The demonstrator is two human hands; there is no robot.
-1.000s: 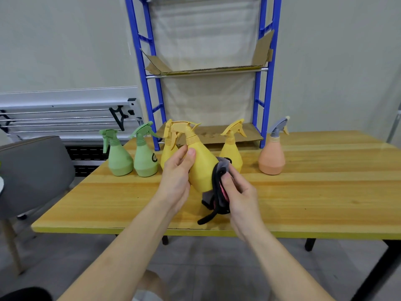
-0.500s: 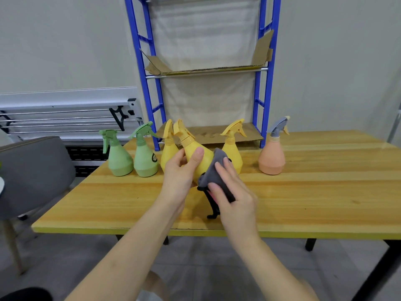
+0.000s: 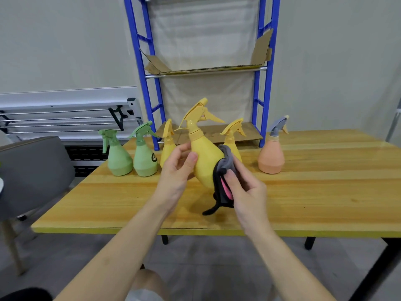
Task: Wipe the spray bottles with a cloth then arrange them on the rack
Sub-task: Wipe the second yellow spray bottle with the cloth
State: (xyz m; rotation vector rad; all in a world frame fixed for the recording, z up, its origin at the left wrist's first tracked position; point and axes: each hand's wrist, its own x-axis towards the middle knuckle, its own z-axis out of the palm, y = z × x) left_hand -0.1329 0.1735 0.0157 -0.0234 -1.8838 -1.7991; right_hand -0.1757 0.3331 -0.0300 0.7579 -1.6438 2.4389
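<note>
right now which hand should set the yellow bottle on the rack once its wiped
Left, probably. The left hand already grips the yellow spray bottle by its body, held above the table. The right hand is busy pressing the grey cloth against it. The blue rack stands straight ahead.

yellow bottle point(image 3: 205, 161), grey-pink cloth point(image 3: 223, 183), blue rack point(image 3: 263, 83)

- Yellow spray bottle point(image 3: 204, 161): lifted off the table, tilted, nozzle up.
- Grey cloth point(image 3: 224, 179) with pink inside: bunched against that bottle's lower right side.
- Two green bottles point(image 3: 119, 157), two yellow bottles point(image 3: 168, 146) and a peach bottle point(image 3: 271, 157): upright in a row.
- Blue rack point(image 3: 263, 83): behind them, cardboard on its shelves.
</note>
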